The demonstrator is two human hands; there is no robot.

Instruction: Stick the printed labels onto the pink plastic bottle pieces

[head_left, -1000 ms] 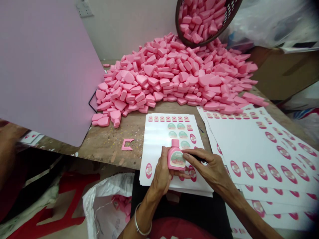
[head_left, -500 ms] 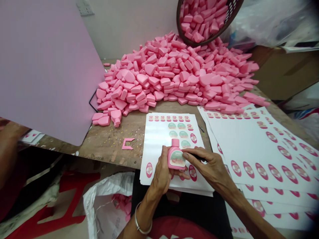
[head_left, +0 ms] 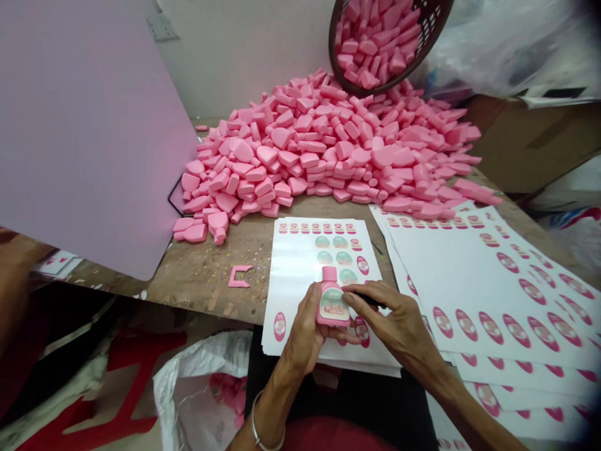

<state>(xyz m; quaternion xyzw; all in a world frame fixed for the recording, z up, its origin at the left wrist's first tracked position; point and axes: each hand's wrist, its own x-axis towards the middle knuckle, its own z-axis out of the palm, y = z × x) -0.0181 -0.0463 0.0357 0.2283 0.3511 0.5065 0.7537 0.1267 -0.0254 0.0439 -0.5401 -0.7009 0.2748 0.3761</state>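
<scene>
A white socket [head_left: 162, 27] sits on the wall [head_left: 244, 50].

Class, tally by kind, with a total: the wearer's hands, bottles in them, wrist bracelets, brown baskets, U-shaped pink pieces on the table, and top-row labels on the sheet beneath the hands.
Left hand and right hand: 2
Held bottle: 1
Bracelet: 1
Brown basket: 1
U-shaped piece: 1
Top-row labels: 7
Total: 13

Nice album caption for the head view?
Left fingers hold a pink bottle, right fingers at its label, before a heap of pink bottles.
</scene>
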